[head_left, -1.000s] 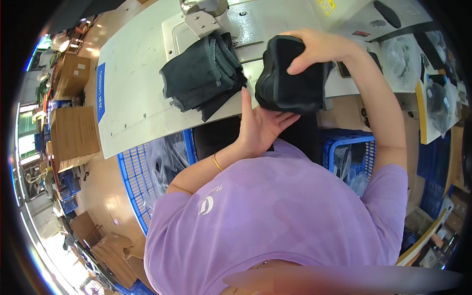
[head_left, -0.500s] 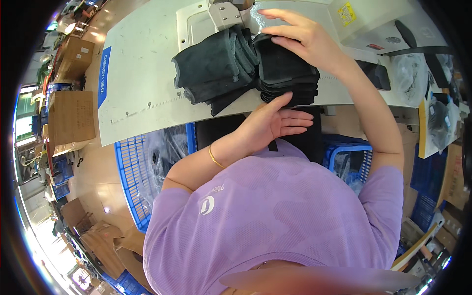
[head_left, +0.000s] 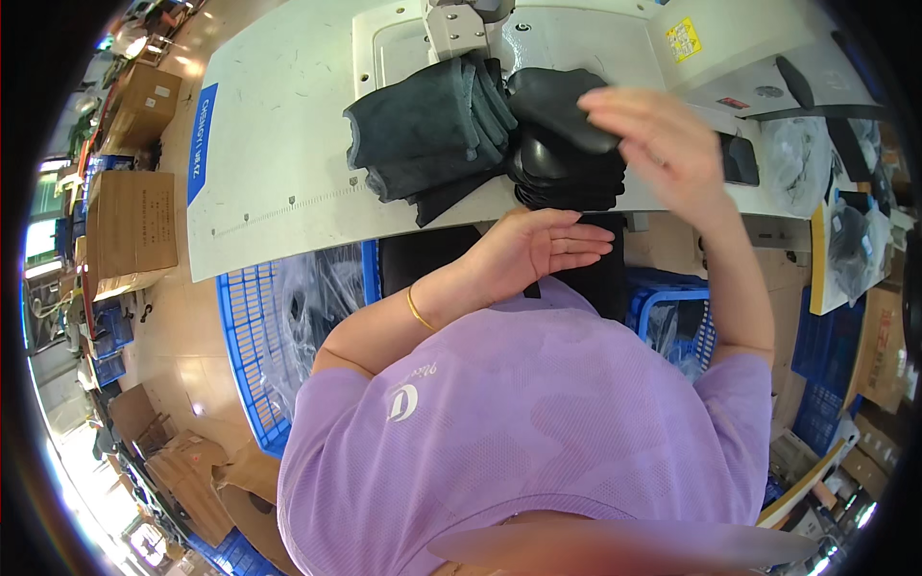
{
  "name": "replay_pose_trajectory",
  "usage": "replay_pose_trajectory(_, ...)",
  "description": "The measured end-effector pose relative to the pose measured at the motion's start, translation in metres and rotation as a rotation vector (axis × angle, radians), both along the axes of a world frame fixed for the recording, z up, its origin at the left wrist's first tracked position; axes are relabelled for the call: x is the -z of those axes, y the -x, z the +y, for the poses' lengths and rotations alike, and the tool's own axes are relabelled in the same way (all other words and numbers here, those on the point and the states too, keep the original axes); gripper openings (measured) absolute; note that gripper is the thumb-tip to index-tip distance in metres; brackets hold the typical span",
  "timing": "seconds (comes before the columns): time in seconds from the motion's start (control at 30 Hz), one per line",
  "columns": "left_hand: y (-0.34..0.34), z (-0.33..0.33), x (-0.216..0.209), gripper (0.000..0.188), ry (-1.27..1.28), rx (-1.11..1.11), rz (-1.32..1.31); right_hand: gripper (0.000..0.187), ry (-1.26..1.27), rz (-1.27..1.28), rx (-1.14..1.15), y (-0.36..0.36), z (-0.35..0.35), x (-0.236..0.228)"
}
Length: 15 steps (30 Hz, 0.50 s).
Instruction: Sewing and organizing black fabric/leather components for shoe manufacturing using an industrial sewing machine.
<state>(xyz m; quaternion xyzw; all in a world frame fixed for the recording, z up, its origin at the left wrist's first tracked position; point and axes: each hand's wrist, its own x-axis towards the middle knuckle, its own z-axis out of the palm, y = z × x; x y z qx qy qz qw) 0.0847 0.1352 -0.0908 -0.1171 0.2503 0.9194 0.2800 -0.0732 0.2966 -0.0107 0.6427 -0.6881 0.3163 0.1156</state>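
Observation:
A stack of black, leather-like pieces point(head_left: 569, 182) lies at the table's front edge, with a smooth, glossy piece point(head_left: 552, 101) uppermost and reaching past the stack on the far side. Over that piece's right edge is my right hand point(head_left: 663, 144), smeared by motion; whether its fingers pinch the edge cannot be made out. My left hand point(head_left: 538, 245) rests just in front of the stack, fingers stretched out and holding nothing. Left of the stack, folded dark suede-like pieces point(head_left: 418, 125) lie in an overlapping pile, their layered edges facing right.
Beyond the piles stands a sewing machine's metal head point(head_left: 456, 27) on a pale worktable point(head_left: 269, 144). A phone point(head_left: 740, 158) lies at the right. Blue baskets point(head_left: 245, 317) with plastic-wrapped contents stand below the table. Cardboard boxes point(head_left: 134, 226) line the left.
My right hand has moved nearer and to the right, off the stack's far edge. A glossy surface now tops the stack where a matte one showed. My left hand has barely moved.

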Motion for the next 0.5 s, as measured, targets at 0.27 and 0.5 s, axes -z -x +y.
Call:
replay_pose_trajectory(0.27,0.004,0.012,-0.007,0.056,-0.087,-0.130,-0.025,0.028,0.325,-0.755,0.411,-0.021,0.021,0.053)
replay_pose_trajectory(0.5,0.019,0.023,-0.007,0.063,-0.072,-0.154,0.012,0.031,0.420,-1.304,0.658,-0.031,0.003,0.091)
